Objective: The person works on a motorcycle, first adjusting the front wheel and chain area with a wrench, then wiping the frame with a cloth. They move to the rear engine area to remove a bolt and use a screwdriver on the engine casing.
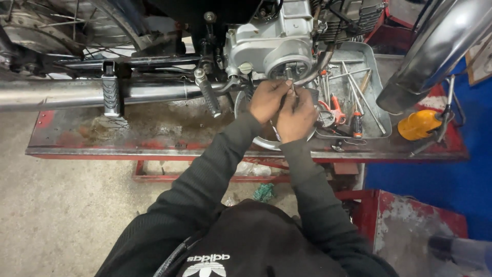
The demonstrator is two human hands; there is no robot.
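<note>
Right now both my hands are bunched together just below the round opening of the engine case (277, 48), and I take that case as my landmark. My left hand (269, 100) and my right hand (296, 117) are pressed close, fingers curled onto a thin metal tool (291, 82) whose tip points up toward that opening; each grip looks closed on the shaft, though the fingertips hide exactly how. I judge the tool stiff, light and probably greasy, so it wants holding low on the shaft with both hands, as it is. Behind my hands, below the case, part of a shiny round cover (259, 141) shows on the red bench (154, 138). To the right of the case sits a metal tray (376, 82) of screwdrivers and red-handled pliers (335, 109), further right an orange oil can (417, 124). Left of the case a ribbed footpeg (111, 95) and a long exhaust pipe (46, 93) run away
</note>
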